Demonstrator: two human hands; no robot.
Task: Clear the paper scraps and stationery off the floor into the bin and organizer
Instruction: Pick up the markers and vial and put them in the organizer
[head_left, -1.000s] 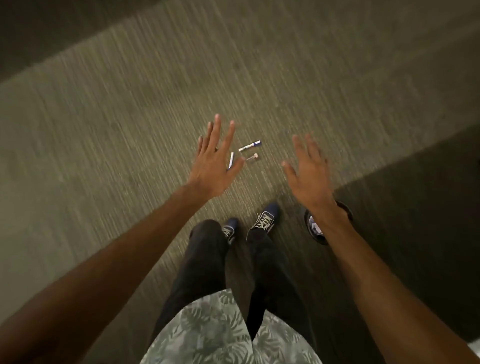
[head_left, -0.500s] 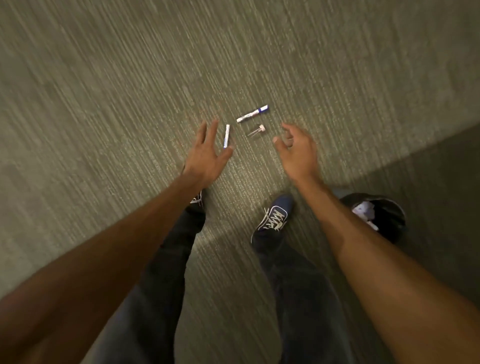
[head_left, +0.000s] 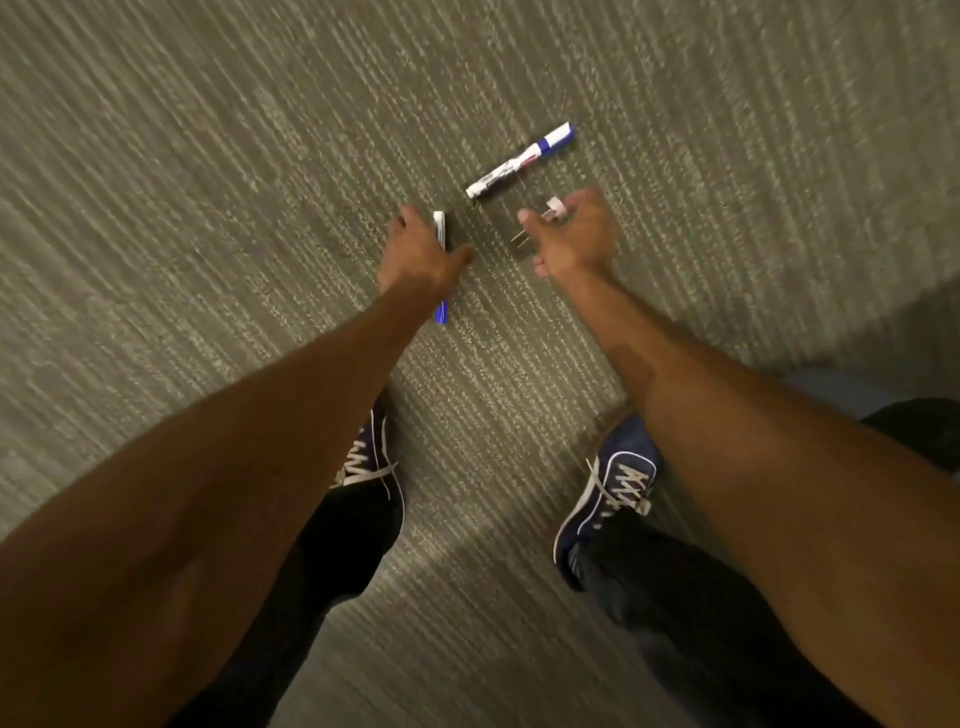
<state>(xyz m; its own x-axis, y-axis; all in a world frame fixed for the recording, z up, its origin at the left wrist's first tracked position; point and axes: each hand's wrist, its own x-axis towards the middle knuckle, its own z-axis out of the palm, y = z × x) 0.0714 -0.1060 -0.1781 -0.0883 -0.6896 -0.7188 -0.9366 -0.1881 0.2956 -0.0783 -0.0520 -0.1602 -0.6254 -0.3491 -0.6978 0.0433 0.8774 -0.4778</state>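
left hand (head_left: 415, 254) closing on a blue-capped marker (head_left: 441, 270) – right hand (head_left: 574, 236) pinching a small pin (head_left: 540, 221), second marker (head_left: 519, 161) lying at twelve o'clock on carpet (head_left: 208, 182).

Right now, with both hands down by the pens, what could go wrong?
1. The left hand lies over one pen, but I cannot tell if it grips it; lifted loosely, it may drop.
2. The right hand reaches onto a small pink-ended pin with thin metal prongs, which might prick a finger.
3. The marker lies untouched beyond both hands and could be forgotten, or rolled away by a bump.
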